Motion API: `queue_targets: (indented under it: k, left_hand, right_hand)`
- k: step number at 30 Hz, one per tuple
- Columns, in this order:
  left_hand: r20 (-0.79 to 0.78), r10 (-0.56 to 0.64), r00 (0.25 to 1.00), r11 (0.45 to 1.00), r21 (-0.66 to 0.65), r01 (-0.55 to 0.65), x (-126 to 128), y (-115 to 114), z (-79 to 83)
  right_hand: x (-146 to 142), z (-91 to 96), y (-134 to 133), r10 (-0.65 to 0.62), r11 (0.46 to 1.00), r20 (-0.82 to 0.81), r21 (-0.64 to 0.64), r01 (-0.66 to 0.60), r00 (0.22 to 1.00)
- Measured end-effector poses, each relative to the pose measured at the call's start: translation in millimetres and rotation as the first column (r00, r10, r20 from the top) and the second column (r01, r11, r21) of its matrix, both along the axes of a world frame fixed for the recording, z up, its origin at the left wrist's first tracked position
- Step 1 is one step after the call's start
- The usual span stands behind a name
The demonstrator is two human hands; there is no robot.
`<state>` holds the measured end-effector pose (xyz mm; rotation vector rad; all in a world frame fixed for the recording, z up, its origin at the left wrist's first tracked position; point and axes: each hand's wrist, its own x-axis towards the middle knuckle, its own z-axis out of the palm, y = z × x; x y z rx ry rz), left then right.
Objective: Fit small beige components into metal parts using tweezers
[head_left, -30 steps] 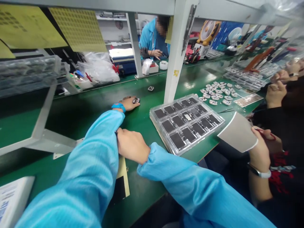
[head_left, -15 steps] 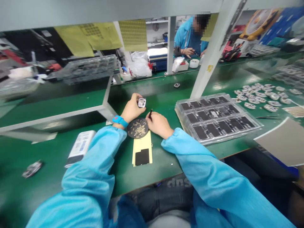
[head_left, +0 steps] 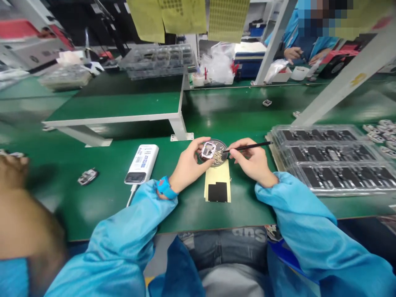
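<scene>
Between the thumb and fingers of my left hand point(head_left: 190, 164) is a small white square housing point(head_left: 208, 150), tilted so that its hollow inside faces me. My right hand point(head_left: 252, 163) pinches slim black tweezers point(head_left: 252, 146), their tip pointing left, close to the housing. Behind and below both hands lies a round dark dish point(head_left: 220, 143) with many tiny pale parts in it, partly covered by the housing. A yellow card point(head_left: 228, 181) bearing a black rectangular pad point(head_left: 217, 192) extends from the dish towards me.
A white power bank point(head_left: 145, 159) with a cable lies left, near a loose housing point(head_left: 88, 176). Clear trays point(head_left: 287, 167) of dark parts stand right. A low green-topped shelf point(head_left: 133, 99) rises behind. A co-worker's blurred arm point(head_left: 24, 206) reaches in at the left; another person sits opposite.
My left hand has brought the housing down over the dish. The tweezers now lie nearly level, tip towards the housing. The view has swung left, and a co-worker's arm has appeared there.
</scene>
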<state>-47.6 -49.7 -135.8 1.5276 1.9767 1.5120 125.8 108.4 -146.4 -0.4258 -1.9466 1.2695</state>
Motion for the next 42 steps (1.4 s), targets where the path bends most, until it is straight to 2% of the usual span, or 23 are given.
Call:
queue_targets:
  k: [4, 9, 15, 24, 31, 36, 42]
  left_hand:
    - [-0.207, 0.001, 0.978, 0.999, -0.035, -0.008, 5.9, -4.5, 3.8]
    - [-0.232, -0.029, 0.972, 0.998, -0.054, 0.017, 10.6, -4.6, 1.0]
    - [-0.173, -0.029, 0.985, 0.999, -0.032, 0.024, 10.6, -2.6, -5.0]
    - [0.043, -0.054, 0.998, 0.998, 0.014, 0.053, 13.2, 0.7, -6.6]
    - [0.066, -0.065, 0.996, 0.998, 0.025, 0.063, 13.3, -0.4, -8.0]
    - [0.136, -0.061, 0.989, 0.998, 0.02, 0.059, 13.9, 1.0, -6.2]
    - [0.292, -0.066, 0.954, 0.998, 0.001, 0.068, 9.5, 4.1, -4.4]
  right_hand:
    - [1.6, -1.1, -15.3, 0.081, 0.996, -0.093, -0.016, -0.083, 0.992]
    - [1.0, -2.5, -21.6, 0.092, 0.996, -0.081, 0.009, -0.091, 0.992]
    - [1.7, -2.1, -21.0, 0.106, 0.994, -0.074, -0.01, -0.107, 0.992]
    - [2.3, 2.8, -25.6, 0.078, 0.996, -0.027, -0.047, -0.08, 0.997]
    - [1.0, 1.3, -25.0, 0.112, 0.988, -0.054, -0.101, -0.117, 0.992]
    - [0.3, 0.6, -23.2, 0.168, 0.963, -0.093, -0.199, -0.183, 0.981]
    - [-1.3, 2.5, -16.2, 0.246, 0.905, -0.1, -0.332, -0.265, 0.964]
